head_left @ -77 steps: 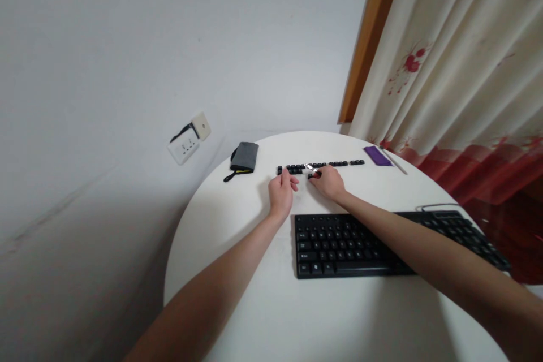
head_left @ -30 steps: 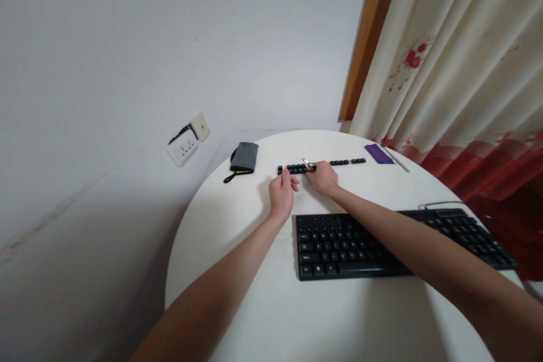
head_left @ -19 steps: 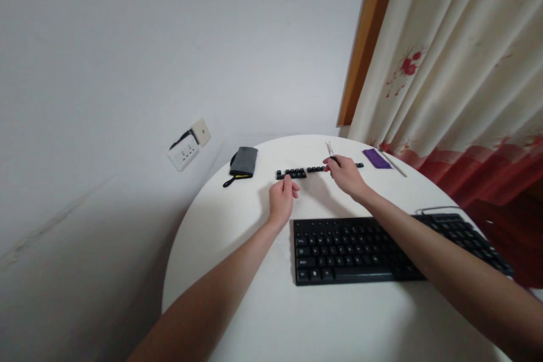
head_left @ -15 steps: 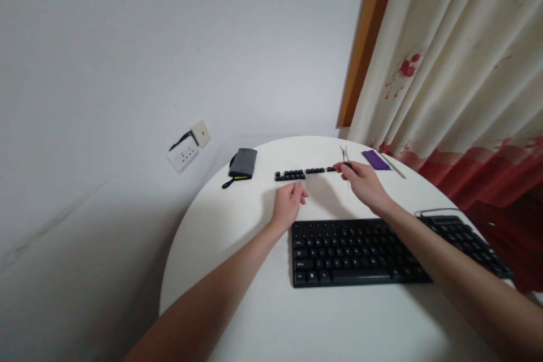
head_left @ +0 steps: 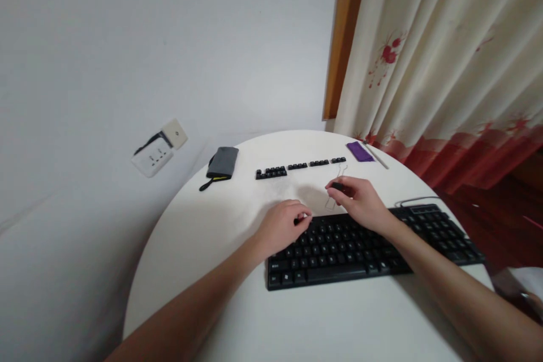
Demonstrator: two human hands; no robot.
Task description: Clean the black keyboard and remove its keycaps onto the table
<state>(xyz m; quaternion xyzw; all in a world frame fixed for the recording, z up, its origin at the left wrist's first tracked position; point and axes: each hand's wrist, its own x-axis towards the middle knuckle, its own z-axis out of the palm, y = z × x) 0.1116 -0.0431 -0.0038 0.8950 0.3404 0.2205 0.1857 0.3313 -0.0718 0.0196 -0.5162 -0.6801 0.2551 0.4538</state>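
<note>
A black keyboard (head_left: 373, 243) lies on the round white table (head_left: 220, 226). My right hand (head_left: 360, 203) hovers over the keyboard's far edge, pinched on a thin wire keycap puller (head_left: 340, 176) whose loops point up and away. My left hand (head_left: 282, 226) rests on the keyboard's upper left corner with its fingers curled, fingertips touching the keys. Rows of loose black keycaps (head_left: 297, 168) lie in a line farther back on the table.
A grey pouch with a black strap (head_left: 221, 163) lies at the back left. A purple cloth (head_left: 360, 151) and a thin stick (head_left: 376, 156) sit at the back right by the curtain (head_left: 432, 68). A wall socket (head_left: 155, 150) is at left. The keyboard's cable (head_left: 413, 200) loops at right.
My right hand has pulled back from the keycap row toward the keyboard, carrying the puller. My left hand has moved from the table onto the keyboard's corner. The view has shifted.
</note>
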